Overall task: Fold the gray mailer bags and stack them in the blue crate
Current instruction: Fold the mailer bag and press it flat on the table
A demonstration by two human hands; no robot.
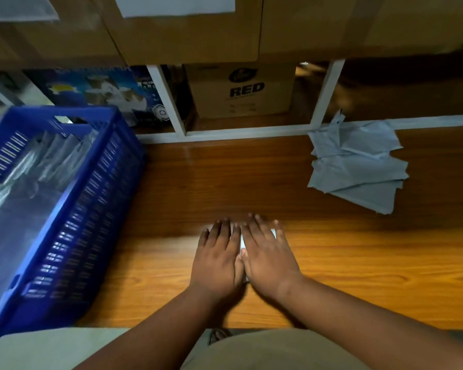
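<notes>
Both hands are down flat in the middle of the tabletop [358, 263], side by side, thumbs touching. The left hand [216, 259] and the right hand [267, 256] have straight fingers spread a little, pressing on a folded mailer bag [242, 243]. Only thin slivers of it show, one between the hands and one at the right hand's outer fingers, so its edges cannot be traced.

On the left stands the blue crate [91, 209], its slotted wall running just beside the left forearm, with a strip of bare wood between it and the left hand. Inside the crate lie gray, shiny bags [24, 188], some leaning at the far end; the blur hides how many.

Far right, near the back edge, sits a loose pile of gray mailer bags [358, 166], corners fanned out unevenly, one flap sticking up against the white frame [251, 130] of the shelf behind. It lies well apart from the hands, with open wood grain between them and more bare surface to the right of the right arm.

Behind that frame stand a brown box printed RED [242, 92] and a blue printed box [102, 89]. More brown cardboard boxes [187, 36] are stacked above. The near edge of the wood runs under both forearms.
</notes>
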